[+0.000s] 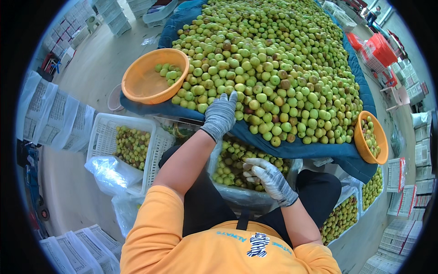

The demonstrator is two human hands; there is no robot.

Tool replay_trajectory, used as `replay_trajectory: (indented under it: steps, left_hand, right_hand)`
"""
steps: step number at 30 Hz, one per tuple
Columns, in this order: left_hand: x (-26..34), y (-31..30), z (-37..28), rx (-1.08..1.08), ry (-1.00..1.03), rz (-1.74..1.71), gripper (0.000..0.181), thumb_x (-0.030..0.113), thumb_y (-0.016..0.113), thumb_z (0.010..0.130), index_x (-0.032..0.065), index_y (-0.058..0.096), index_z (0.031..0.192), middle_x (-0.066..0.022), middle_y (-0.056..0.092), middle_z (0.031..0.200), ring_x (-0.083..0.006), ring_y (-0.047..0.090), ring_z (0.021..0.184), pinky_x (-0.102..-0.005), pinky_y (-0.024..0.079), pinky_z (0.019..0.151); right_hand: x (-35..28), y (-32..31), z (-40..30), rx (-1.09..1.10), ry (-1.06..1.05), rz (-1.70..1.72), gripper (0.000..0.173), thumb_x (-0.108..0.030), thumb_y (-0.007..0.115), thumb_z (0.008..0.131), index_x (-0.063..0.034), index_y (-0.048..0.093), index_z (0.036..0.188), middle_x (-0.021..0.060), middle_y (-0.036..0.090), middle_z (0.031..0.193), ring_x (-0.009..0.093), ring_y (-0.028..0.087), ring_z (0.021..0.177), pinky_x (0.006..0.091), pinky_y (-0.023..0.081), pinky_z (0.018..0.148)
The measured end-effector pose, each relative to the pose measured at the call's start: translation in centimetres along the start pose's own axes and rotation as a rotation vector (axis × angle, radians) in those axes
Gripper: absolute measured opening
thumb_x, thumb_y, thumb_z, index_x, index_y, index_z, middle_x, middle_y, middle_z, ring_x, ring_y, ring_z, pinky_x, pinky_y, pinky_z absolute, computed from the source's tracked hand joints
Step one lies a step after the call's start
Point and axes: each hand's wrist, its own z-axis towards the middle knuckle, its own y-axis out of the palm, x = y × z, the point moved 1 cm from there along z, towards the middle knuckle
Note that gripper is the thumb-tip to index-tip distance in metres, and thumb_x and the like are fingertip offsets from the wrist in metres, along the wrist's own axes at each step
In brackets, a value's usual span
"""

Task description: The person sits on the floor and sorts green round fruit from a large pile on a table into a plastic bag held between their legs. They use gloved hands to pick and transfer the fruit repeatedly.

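A broad heap of green-and-brown jujubes (273, 68) lies on a dark blue quilted cloth (273, 145) before me. My left hand (220, 114), in a grey knit glove, reaches palm down to the heap's near edge, its fingertips among the fruit; its palm is hidden. My right hand (268, 178), in a glove with a whitish coating, hovers above a plastic-lined crate (236, 192) between my knees. Its fingers are loosely bent and apart, with no fruit visible in them. More jujubes (227, 171) fill that crate, partly beneath the cloth's edge.
An orange basket (140, 82) with some jujubes stands at the heap's left corner, another orange basket (362, 137) tilts at its right. White crates (119, 120) (342, 215) of fruit flank my legs. Stacked crates (56, 113) stand farther left; a person (373, 15) is far right.
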Motion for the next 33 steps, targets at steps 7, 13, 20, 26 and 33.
replay_trajectory:
  steps: [7, 13, 20, 26, 33]
  left_hand:
    - [1.9, 1.0, 2.5, -0.164, -0.088, -0.018, 0.083, 0.024, 0.075, 0.08, 0.009, 0.03, 0.148, -0.023, 0.043, 0.137, -0.0391, 0.055, 0.118, -0.044, 0.049, 0.099]
    - [2.7, 0.7, 1.7, -0.163, -0.055, -0.076, 0.066, 0.009, 0.064, 0.083, 0.0169, 0.04, 0.144, -0.0226, 0.039, 0.14, -0.0431, 0.054, 0.118, -0.0475, 0.049, 0.098]
    - [1.2, -3.0, 0.9, 0.094, -0.067, -0.32, 0.045, 0.014, 0.064, 0.081, 0.0152, 0.054, 0.126, -0.0216, 0.047, 0.128, -0.039, 0.06, 0.109, -0.0461, 0.05, 0.096]
    - [-12.7, -5.0, 2.0, 0.798, -0.255, -0.148, 0.057, 0.021, 0.068, 0.084, 0.0132, 0.047, 0.136, -0.03, 0.042, 0.135, -0.0428, 0.051, 0.121, -0.0464, 0.044, 0.101]
    - [3.4, -5.2, -0.3, -0.169, 0.008, -0.379, 0.059, 0.043, 0.069, 0.084, -0.002, 0.058, 0.121, -0.0215, 0.062, 0.112, -0.035, 0.064, 0.101, -0.043, 0.051, 0.089]
  right_hand:
    - [2.3, -4.5, -0.9, 0.101, 0.027, 0.086, 0.046, -0.029, 0.057, 0.099, -0.0011, 0.049, 0.135, 0.0117, 0.058, 0.125, 0.021, 0.061, 0.111, 0.0325, 0.051, 0.095]
    - [1.8, -4.5, 0.9, 0.09, 0.023, 0.089, 0.049, -0.028, 0.057, 0.1, 0.0013, 0.047, 0.137, 0.0133, 0.056, 0.126, 0.021, 0.06, 0.112, 0.0314, 0.051, 0.096]
    - [2.2, -5.9, 1.0, 0.135, -0.011, 0.051, 0.046, -0.03, 0.059, 0.099, -0.0008, 0.05, 0.134, 0.0114, 0.058, 0.125, 0.019, 0.061, 0.11, 0.0309, 0.051, 0.093]
    - [0.3, -7.0, 1.1, 0.268, -0.168, 0.005, 0.04, -0.021, 0.059, 0.098, -0.001, 0.053, 0.132, 0.0089, 0.06, 0.12, 0.016, 0.061, 0.103, 0.0293, 0.052, 0.088]
    - [-1.6, -12.0, 3.1, 0.89, -0.2, -0.917, 0.082, -0.016, 0.079, 0.077, -0.007, 0.034, 0.145, 0.0196, 0.042, 0.134, 0.028, 0.06, 0.103, 0.0356, 0.056, 0.084]
